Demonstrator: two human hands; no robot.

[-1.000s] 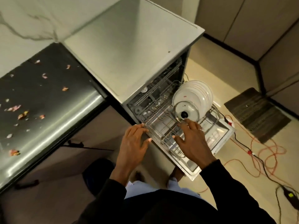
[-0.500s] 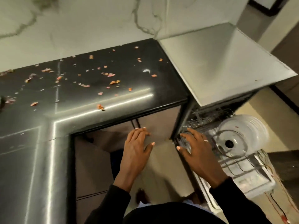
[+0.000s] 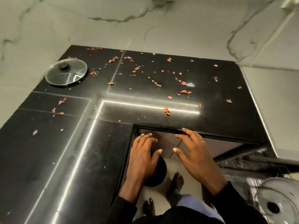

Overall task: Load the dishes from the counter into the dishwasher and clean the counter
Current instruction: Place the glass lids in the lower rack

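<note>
A glass pot lid [image 3: 66, 72] with a black knob lies flat at the far left corner of the black L-shaped counter [image 3: 161, 94]. Pink and orange scraps [image 3: 167, 110] are scattered across the counter top. My left hand [image 3: 142, 156] and my right hand [image 3: 194, 154] hover side by side, fingers spread and holding nothing, in the gap in front of the counter's inner edge; my right fingertips reach that edge. The dishwasher [image 3: 275, 110] stands at the right, and a glass lid in its pulled-out rack [image 3: 273, 206] shows blurred at the bottom right.
A marble wall [image 3: 145, 21] rises behind the counter. Below my hands sit a dark round object [image 3: 159, 172] on the floor and my bare feet [image 3: 178, 180]. The dishwasher's grey top borders the counter's right end.
My view has swung left from the dishwasher rack to the counter. Both hands came away from the rack and now hover in front of the counter edge. The lid at the far left came into view.
</note>
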